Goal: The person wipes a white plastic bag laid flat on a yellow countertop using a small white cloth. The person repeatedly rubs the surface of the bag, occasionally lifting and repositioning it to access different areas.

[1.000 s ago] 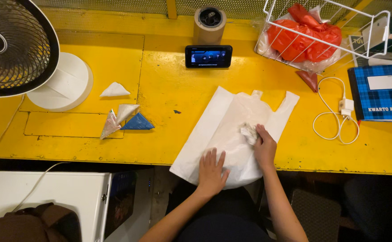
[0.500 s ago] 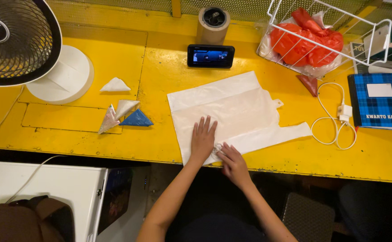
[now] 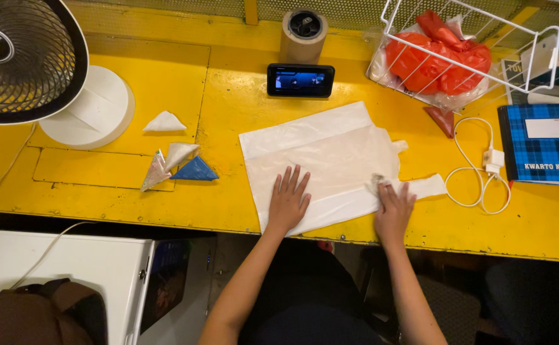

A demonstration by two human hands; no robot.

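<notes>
Here the white plastic bag [image 3: 330, 160] lies flat on the yellow table [image 3: 228, 89], near its front edge, with its handles pointing to 3 o'clock. The left hand [image 3: 288, 201] rests open, palm down with fingers spread, on the bag's lower left part. The right hand [image 3: 393, 211] lies on the bag's lower handle at about 4 o'clock from the bag's middle, fingers flat and pressing on a small crumpled bit of plastic; it grips nothing. At 12 o'clock from the bag a phone [image 3: 300, 80] lies on its side, with a tape roll [image 3: 303, 33] behind it. At 1 o'clock a white wire basket [image 3: 544, 54] holds red bags [image 3: 442, 61]. At 3 o'clock lie a white charger cable [image 3: 477, 166] and a blue checked notebook [image 3: 543, 142]. At 9 o'clock sit three folded triangles [image 3: 177, 163], and at 10 o'clock a fan [image 3: 27, 61] on a white round base
</notes>
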